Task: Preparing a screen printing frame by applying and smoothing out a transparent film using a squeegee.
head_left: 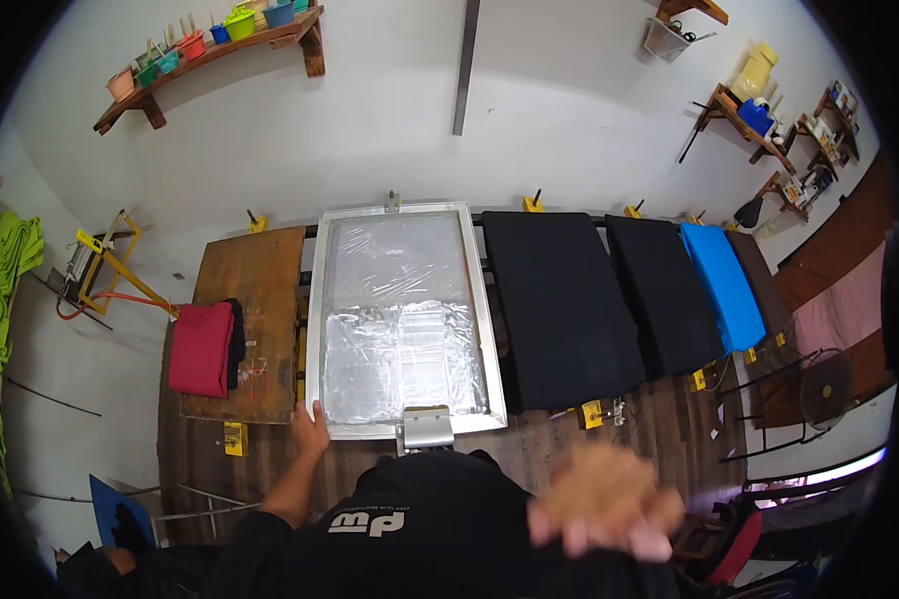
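A silver-framed printing screen (315,299) lies in front of me, with shiny clear film or tape over its mesh, smoother in the far half and more reflective in the near half. At its near left corner, my left hand (311,432) has its fingers closed on the frame edge. A metal clamp (428,428) sits at the middle of the near edge. My right hand (606,499) is raised to the right of my body, apart from the screen and smeared by motion; its finger shape is unclear, and nothing held in it can be made out.
Left of the screen, a folded dark red cloth (202,349) lies over black cloth on a wooden board (255,260). To the right stand black-covered boards (561,309) and a bright blue one (721,285). Coloured tubs (192,46) line a wall shelf; a fan (826,391) stands at right.
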{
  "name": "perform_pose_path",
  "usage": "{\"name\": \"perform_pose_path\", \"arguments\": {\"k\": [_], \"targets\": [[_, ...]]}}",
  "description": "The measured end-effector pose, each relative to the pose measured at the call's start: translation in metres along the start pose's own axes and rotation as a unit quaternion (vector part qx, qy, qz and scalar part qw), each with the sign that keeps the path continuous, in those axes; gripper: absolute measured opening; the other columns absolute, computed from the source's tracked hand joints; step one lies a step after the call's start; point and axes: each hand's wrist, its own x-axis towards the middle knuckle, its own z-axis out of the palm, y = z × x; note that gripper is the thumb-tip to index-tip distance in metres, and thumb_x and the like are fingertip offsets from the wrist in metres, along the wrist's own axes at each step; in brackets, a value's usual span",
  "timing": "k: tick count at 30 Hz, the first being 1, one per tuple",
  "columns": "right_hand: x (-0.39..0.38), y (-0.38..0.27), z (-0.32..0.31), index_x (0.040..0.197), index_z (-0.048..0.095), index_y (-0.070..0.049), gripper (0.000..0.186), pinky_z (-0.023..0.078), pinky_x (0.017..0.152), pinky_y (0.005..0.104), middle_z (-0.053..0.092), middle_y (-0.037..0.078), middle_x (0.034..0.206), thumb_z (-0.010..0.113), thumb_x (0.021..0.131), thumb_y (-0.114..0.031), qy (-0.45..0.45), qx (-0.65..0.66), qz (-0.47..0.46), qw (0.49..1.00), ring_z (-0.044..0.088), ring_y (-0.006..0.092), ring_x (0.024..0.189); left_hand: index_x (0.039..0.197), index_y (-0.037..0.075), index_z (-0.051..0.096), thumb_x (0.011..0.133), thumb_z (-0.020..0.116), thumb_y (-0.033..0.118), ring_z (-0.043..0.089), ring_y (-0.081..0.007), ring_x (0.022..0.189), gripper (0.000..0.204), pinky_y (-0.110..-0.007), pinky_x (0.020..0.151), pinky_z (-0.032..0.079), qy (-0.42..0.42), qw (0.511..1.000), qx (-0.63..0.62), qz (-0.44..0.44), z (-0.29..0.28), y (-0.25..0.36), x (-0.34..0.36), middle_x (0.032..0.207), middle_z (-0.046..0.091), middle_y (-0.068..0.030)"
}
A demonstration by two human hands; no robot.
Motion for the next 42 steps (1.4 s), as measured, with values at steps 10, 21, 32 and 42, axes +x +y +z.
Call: {"name": "perform_pose_path", "arguments": {"k": [10, 21, 32, 42], "targets": [[-0.337, 0.057, -0.162, 0.139, 0.05, -0.001, 0.093, 0.037, 0.11, 0.0382, 0.058, 0.017, 0.138, 0.01, 0.098, -0.074, 0.408, -0.347, 0.484, 0.692, 0.052, 0.025, 0.131, 0.122, -0.005, 0.053, 0.106, 0.041, 0.041, 0.055, -0.0504, 0.104, 0.05, -0.055, 0.091, 0.043, -0.017, 0.999, -0.043, -0.027, 0.0, -0.012, -0.008, 0.109, 0.061, -0.0337], [-0.35, 0.073, -0.149, 0.148, 0.042, 0.004, 0.083, 0.031, 0.117, 0.0356, 0.052, 0.015, 0.147, 0.019, 0.105, -0.063, 0.482, -0.241, 0.455, 0.709, 0.047, 0.0233, 0.137, 0.109, -0.001, 0.057, 0.108, 0.037, 0.04, 0.06, -0.0524, 0.093, 0.045, -0.056, 0.078, 0.046, -0.027, 0.99, -0.126, -0.055, -0.011, -0.007, -0.007, 0.096, 0.065, -0.0308], [-0.355, 0.076, -0.165, 0.133, 0.058, 0.004, 0.036, 0.046, 0.094, 0.0241, 0.069, 0.006, 0.116, 0.061, 0.099, -0.007, 0.396, -0.478, 0.493, 0.61, 0.062, 0.0102, 0.104, 0.092, -0.002, 0.063, 0.107, 0.027, 0.048, 0.061, -0.0533, 0.093, 0.064, -0.061, 0.084, 0.046, -0.099, 0.992, 0.034, -0.073, -0.039, 0.008, 0.005, 0.095, 0.066, -0.0327], [-0.304, 0.073, -0.154, 0.11, 0.069, 0.003, 0.022, 0.049, 0.075, 0.0237, 0.07, 0.002, 0.089, 0.07, 0.094, -0.013, 0.425, -0.527, 0.439, 0.59, 0.06, 0.0066, 0.081, 0.099, -0.005, 0.068, 0.107, 0.024, 0.047, 0.06, -0.0512, 0.105, 0.068, -0.056, 0.094, 0.045, -0.171, 0.981, 0.023, -0.092, -0.104, 0.05, 0.025, 0.107, 0.066, -0.0316]]}}
